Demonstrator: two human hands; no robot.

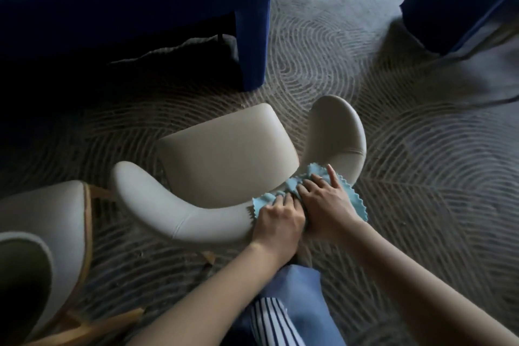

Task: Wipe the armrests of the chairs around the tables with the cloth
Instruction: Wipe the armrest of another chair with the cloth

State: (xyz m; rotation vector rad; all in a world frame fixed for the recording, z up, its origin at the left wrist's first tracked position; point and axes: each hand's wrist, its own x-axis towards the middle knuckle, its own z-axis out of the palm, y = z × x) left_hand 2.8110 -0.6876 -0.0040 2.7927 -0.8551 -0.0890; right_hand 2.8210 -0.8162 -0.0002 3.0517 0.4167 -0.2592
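Note:
A cream padded chair (224, 154) stands below me, its curved backrest and armrest (168, 205) wrapping round the seat. A light blue cloth (317, 177) with zigzag edges lies bunched on the back curve of that rest. My left hand (278, 218) presses down on the cloth's left part with bent fingers gathering the fabric. Beside it, my right hand (325, 199) lies on the cloth's right part, index finger stretched out, the other fingers bent into the folds. The two hands touch each other.
A second cream chair (47, 222) with wooden legs stands at the left. A table draped in dark blue cloth (140, 8) fills the upper left and another blue drape (460, 0) the upper right. Patterned carpet (421, 177) covers the floor.

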